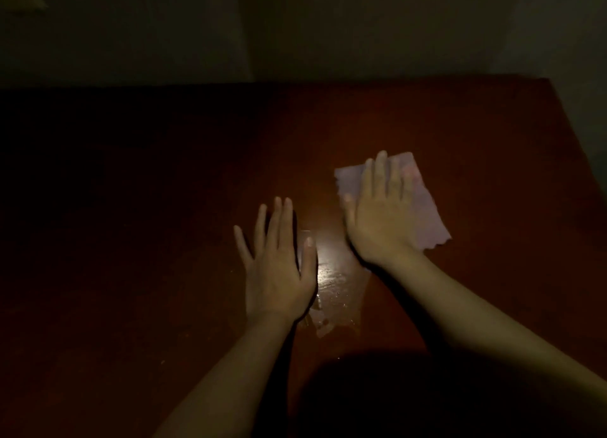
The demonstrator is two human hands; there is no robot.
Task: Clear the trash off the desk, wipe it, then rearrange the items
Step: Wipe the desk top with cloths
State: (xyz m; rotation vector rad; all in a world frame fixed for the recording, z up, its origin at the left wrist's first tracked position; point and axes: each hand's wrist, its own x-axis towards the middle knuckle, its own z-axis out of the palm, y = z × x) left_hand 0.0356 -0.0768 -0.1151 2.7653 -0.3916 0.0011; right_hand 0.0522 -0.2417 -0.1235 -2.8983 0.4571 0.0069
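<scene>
I am leaning over the dark reddish desk (460, 125), which is filling most of the dim view. A wet, shiny patch (335, 283) is glinting between my wrists. My right hand (381, 217) is pressing flat, fingers straight, on the pale cloth (423, 207) lying right of centre. My left hand (279, 267) is resting flat on the bare wood, fingers spread and holding nothing.

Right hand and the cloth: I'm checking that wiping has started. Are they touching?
Touching. The head view shows the right hand lying flat, fingers straight, on top of the cloth, which lies on the desk.
</scene>
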